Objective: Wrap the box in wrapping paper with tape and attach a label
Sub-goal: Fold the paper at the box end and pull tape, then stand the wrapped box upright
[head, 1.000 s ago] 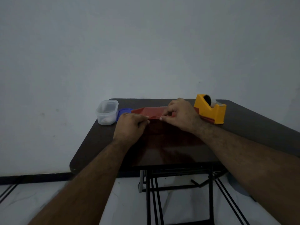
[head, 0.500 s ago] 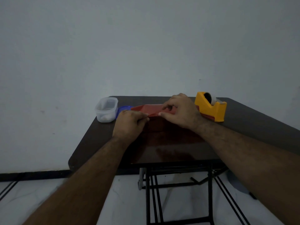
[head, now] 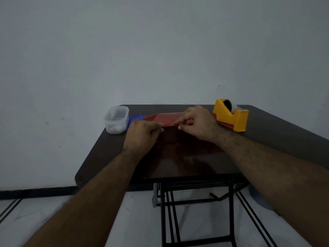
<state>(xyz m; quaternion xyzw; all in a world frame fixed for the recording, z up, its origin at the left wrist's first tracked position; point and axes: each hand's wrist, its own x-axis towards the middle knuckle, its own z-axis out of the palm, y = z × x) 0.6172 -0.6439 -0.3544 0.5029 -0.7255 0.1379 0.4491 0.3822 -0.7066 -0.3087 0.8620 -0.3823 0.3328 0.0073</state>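
both hands stayed put: left hand (head: 142, 134) and right hand (head: 197, 123) kept pinching the red wrapping paper (head: 165, 118) along its fold (crease likely unfinished, no tape yet).

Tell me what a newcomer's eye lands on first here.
The yellow tape dispenser at the table's far right stands out most. Mid-table, the left hand and right hand pinch red wrapping paper. A clear plastic container sits far left.
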